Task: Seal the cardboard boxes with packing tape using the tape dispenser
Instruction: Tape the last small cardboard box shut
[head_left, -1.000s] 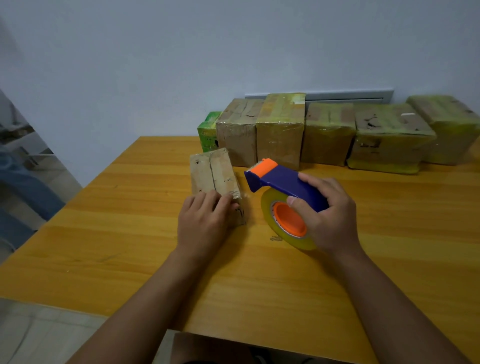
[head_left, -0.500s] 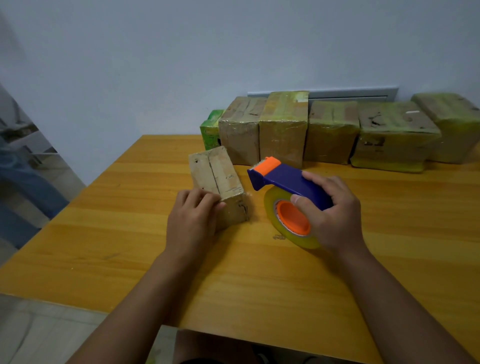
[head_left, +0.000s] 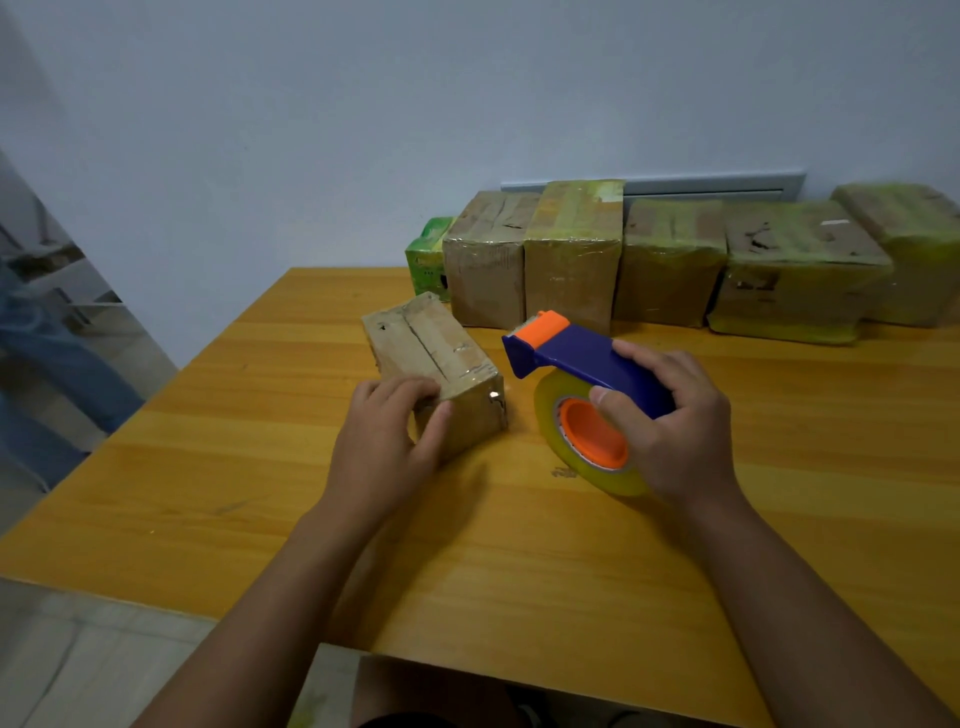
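My table (head_left: 519, 561) is orange-yellow wood with a visible grain; a small cardboard box (head_left: 434, 358) lies on it near the middle, angled; along the far edge by the wall stands a row of taped boxes (head_left: 670, 260), touching side by side, with a green carton (head_left: 427, 252) at its left end.

Near box (head_left: 434, 366): set on the table (head_left: 218, 457), left of the tape dispenser (head_left: 582, 395).
Row of boxes (head_left: 670, 260): lined behind both, along the wall.

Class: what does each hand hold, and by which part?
Right hand grips the tape dispenser by its blue handle. Left hand holds the small cardboard box at its near end.
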